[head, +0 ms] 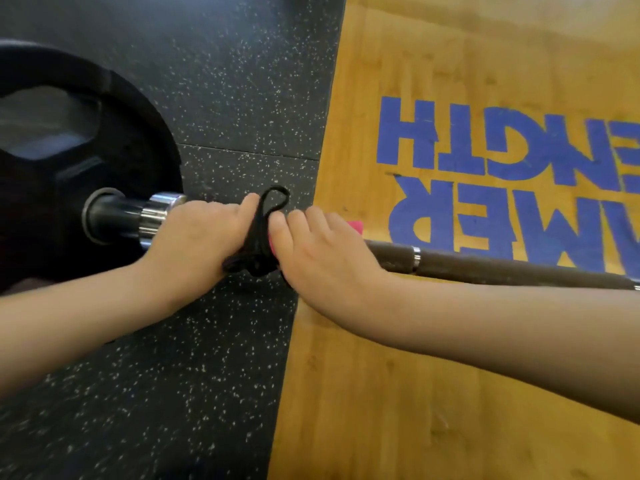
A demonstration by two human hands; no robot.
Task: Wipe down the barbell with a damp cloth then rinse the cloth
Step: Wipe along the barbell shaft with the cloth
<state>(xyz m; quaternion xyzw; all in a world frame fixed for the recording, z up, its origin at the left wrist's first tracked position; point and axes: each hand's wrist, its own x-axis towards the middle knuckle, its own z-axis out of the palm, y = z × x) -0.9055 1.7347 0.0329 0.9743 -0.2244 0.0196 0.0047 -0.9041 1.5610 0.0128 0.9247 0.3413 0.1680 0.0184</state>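
Left hand (194,233) grip curls round the barbell (502,268) beside the weight plate (86,140), while the right hand (322,247) grip, just beside it, wraps a pink cloth (356,226) onto the bar, whose long shaft runs off right.

The barbell (502,268) vanished beneath both hands and a black strap (259,244) at centre, and ran off the edge at 3 o'clock. Only pink slivers of the cloth (355,226) showed under the right hand (325,251). The fingertips of the left hand (194,233) curled out of sight behind the bar. The weight plate (104,140), blurred, was cut off at 9 o'clock, and the blue lettering (485,140) at 3 o'clock.
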